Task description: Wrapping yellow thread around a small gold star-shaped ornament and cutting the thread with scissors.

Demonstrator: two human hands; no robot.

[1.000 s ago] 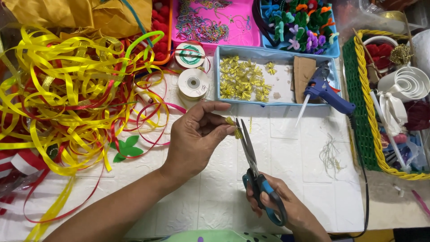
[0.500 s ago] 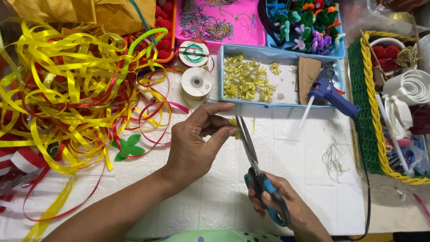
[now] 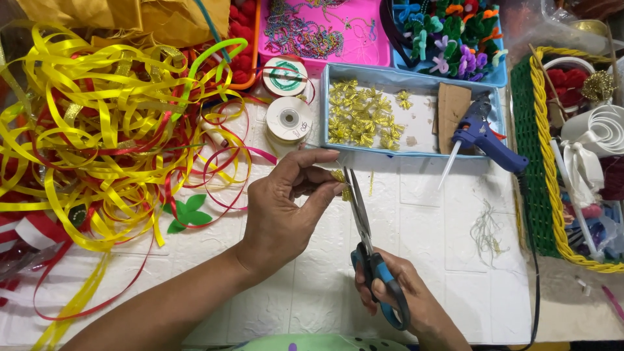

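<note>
Your left hand (image 3: 286,211) is curled, thumb and fingertips pinched tight on a small gold glitter piece (image 3: 339,177) just above the white tabletop (image 3: 429,260), below the near wall of the pale blue tray (image 3: 416,153). Your right hand (image 3: 406,305) is wrapped through the blue handles of the scissors (image 3: 367,250); the blades point up and away from you, nearly together, with their tips right against the gold piece.

In the tray lie more gold pieces (image 3: 361,117) in a loose pile and a cardboard scrap (image 3: 452,107). A blue glue gun (image 3: 484,140) rests across the tray's right corner, nozzle aimed down at the table. 2 ribbon spools (image 3: 288,120) sit left of the tray. A heap of yellow and red ribbon (image 3: 97,149) spreads well to the left of your left hand, with green felt leaves (image 3: 185,213) at its edge.
</note>
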